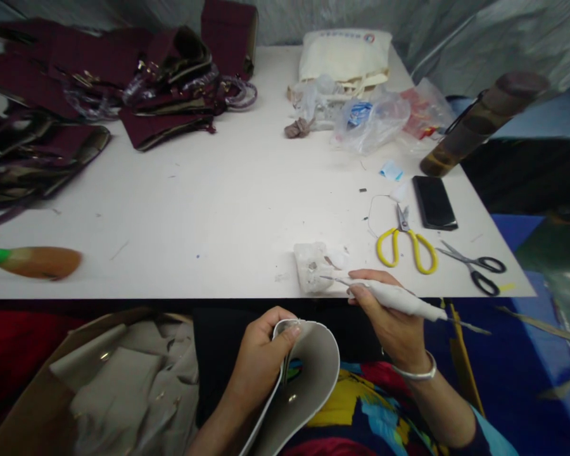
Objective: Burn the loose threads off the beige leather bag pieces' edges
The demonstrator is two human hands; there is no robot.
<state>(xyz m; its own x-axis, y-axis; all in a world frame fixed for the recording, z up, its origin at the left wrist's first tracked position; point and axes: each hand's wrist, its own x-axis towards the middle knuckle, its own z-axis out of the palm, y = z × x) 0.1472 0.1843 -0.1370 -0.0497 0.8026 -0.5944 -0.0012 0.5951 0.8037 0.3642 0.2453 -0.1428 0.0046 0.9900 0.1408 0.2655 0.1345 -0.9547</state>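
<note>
My left hand pinches the top edge of a light grey bag piece, curled open in front of my lap, with a small metal fitting on its inner face. My right hand is closed around a pointed tool with a white-wrapped handle; a thin metal rod sticks out of each end. The left tip reaches over a small whitish translucent container at the table's front edge; whether it touches is unclear. Yellow-handled scissors lie just beyond my right hand.
Black-handled scissors, a black phone and a dark bottle are on the right. Plastic bags and a cream cloth bag lie behind. Maroon bags pile up left. Below left stands a box of grey pieces.
</note>
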